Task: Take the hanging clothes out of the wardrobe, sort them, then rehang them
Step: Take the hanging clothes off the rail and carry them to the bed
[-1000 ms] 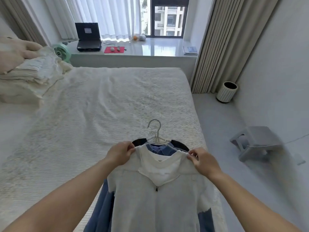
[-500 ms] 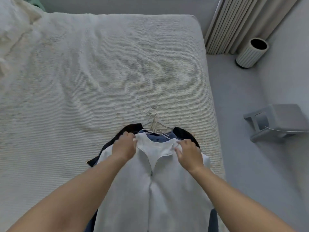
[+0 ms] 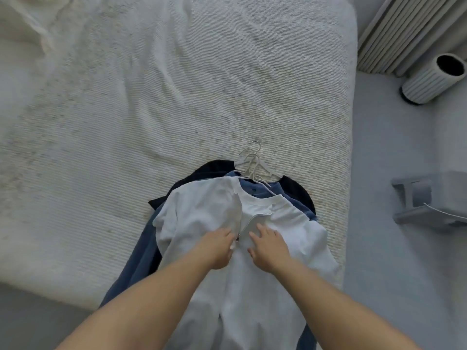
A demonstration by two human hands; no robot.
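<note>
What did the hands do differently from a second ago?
Both hands let go of the white zip top's shoulders and slid down to its zipper: the left hand pinches the zipper pull, the right hand lies flat beside it. The pile stayed on the bed, hangers still in.

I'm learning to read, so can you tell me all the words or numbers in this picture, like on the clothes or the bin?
No words, numbers or signs can be read here.
white zip-up top: plain, no print showing.
blue garment: a tiny dark mark at the neck, too small to read.
white hangers: no lettering visible.
ribbed bin: plain.
grey stool: plain.
</note>
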